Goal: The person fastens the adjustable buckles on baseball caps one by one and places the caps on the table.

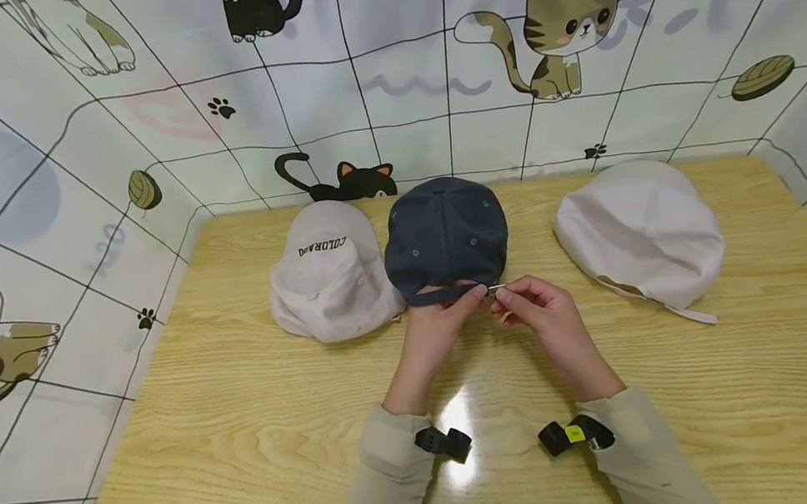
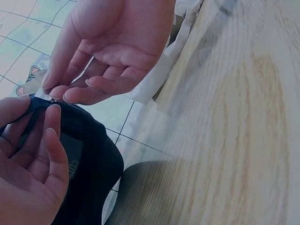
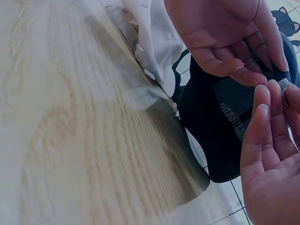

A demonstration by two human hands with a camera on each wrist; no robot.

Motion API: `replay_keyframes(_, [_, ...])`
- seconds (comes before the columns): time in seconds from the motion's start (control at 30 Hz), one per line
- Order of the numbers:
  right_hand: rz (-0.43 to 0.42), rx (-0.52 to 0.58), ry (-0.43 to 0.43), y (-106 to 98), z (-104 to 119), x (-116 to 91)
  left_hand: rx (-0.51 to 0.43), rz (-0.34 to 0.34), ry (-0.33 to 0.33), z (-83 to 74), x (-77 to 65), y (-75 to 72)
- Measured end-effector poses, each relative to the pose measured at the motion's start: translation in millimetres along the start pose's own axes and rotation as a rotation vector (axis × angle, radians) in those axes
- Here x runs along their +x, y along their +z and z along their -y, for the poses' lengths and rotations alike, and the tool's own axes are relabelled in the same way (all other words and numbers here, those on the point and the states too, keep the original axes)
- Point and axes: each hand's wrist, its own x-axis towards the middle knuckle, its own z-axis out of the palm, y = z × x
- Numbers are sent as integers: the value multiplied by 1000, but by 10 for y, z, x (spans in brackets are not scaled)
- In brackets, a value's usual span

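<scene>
A navy baseball cap [image 1: 444, 234] sits at the middle of the table's back part, its back strap turned toward me. My left hand [image 1: 434, 332] pinches the dark strap [image 1: 446, 294] near its right end, some fingers passing behind it. Close beside it, my right hand [image 1: 550, 314] pinches a small metal buckle [image 1: 498, 287] between thumb and fingers. The right wrist view shows this buckle [image 3: 284, 84] as a pale metal piece at the right fingertips, right by the left fingertips. Lettering on the cap's dark front [image 3: 229, 112] shows there too, partly hidden by the hands.
On the left, touching the navy cap in the head view, lies a cream cap [image 1: 327, 278] lettered COLORADO. A white cap [image 1: 646, 230] with its strap hanging loose lies on the right. Behind the wooden table [image 1: 245, 439] rises a cat-patterned wall covering [image 1: 398, 84].
</scene>
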Motion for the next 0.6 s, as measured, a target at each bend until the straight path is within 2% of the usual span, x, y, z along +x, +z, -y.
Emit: replay_keyframes(0.6, [15,1,10,-22,-44,18,-35,15,-40,20,-7,14])
